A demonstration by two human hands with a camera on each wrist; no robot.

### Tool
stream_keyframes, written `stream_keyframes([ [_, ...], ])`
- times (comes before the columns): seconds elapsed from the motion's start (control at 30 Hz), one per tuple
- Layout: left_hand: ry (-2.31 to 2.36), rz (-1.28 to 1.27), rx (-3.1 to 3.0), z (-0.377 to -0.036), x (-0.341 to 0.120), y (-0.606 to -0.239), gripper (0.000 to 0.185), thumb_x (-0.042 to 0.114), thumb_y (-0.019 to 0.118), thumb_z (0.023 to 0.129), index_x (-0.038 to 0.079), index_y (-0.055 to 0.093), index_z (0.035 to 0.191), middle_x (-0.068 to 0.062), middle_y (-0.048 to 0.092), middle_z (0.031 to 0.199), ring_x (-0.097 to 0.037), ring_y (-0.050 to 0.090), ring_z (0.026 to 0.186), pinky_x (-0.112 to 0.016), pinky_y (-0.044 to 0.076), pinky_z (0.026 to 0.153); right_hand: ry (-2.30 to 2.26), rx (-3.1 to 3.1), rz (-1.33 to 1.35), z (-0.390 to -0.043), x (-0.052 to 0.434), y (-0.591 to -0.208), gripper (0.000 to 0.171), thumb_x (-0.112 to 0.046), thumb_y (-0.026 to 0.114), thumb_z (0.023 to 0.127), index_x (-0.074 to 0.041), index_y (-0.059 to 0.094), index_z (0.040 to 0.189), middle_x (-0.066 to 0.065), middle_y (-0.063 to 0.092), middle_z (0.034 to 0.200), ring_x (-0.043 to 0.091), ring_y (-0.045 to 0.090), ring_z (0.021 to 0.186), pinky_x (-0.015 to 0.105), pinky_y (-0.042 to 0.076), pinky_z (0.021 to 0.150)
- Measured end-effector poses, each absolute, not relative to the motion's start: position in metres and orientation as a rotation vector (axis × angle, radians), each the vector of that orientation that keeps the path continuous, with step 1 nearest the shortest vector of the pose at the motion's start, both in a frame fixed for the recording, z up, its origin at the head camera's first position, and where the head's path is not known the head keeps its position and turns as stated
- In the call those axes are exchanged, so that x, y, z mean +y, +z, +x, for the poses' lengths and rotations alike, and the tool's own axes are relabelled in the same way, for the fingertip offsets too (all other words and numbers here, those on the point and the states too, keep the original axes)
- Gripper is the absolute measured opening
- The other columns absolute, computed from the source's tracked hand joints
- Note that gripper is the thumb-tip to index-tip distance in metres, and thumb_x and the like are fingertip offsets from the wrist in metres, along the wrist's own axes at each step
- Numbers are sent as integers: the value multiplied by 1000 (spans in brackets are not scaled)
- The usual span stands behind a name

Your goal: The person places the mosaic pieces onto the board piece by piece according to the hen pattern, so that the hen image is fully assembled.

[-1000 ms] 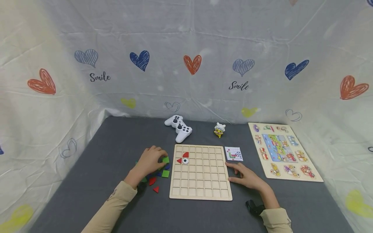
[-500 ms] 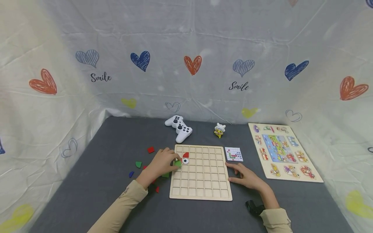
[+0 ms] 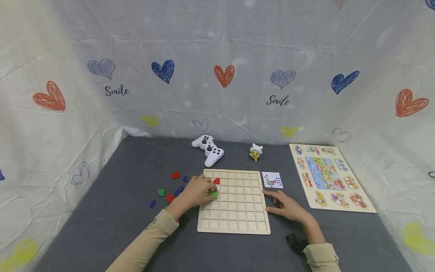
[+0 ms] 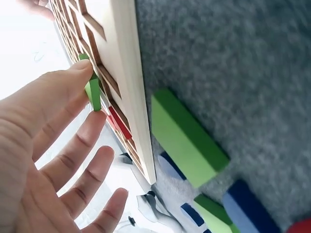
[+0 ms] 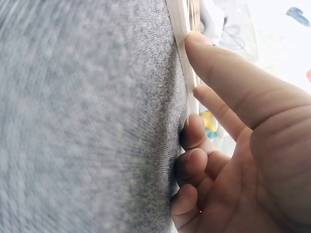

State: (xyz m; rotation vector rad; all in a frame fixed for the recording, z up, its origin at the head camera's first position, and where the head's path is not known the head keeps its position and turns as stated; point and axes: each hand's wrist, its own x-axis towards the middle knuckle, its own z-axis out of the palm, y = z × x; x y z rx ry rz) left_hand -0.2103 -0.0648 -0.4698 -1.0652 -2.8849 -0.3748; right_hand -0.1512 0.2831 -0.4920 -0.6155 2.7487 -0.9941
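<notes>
The left hand [image 3: 193, 192] pinches a green square tile [image 3: 213, 194] between thumb and forefinger, holding it on edge over the wooden grid board [image 3: 238, 223], just below the red pieces [image 3: 216, 181] and the white eye piece [image 3: 218, 187] already seated near the top-left corner; in the left wrist view the tile [image 4: 92, 87] stands tilted against the cell walls, not yet lying flat; the right hand [image 3: 287, 206] rests on the grey mat with thumb against the board's right edge and the other fingers loosely curled, holding nothing; loose red, green and blue pieces [image 3: 170, 192] lie just left of the board, and a pattern card [image 3: 272, 180] sits at its upper right; my guess is that a tilted tile may jam across a divider, or nudge the seated pieces out, if pressed before it is level
</notes>
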Motion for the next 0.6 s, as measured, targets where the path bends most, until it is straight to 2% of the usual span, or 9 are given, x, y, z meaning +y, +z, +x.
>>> stream_keyframes([
  [0.4,-323,-1095,-2885,-208,-61,-469,22,35,75,76,28,72,97,6,63,97,-17,52,96,-48,41,88,-999,2743,-621,-151,283,-491,62,-31,68,84,-10,45,137,3,40,82,6,29,61,21,30,55],
  [0.6,-303,-1111,-2876,-209,-59,-471,22,36,75,76,28,72,96,7,62,98,-17,52,97,-47,41,89,-989,2749,-624,-151,284,-492,62,-31,68,83,-10,45,137,3,40,82,6,29,61,20,30,55],
])
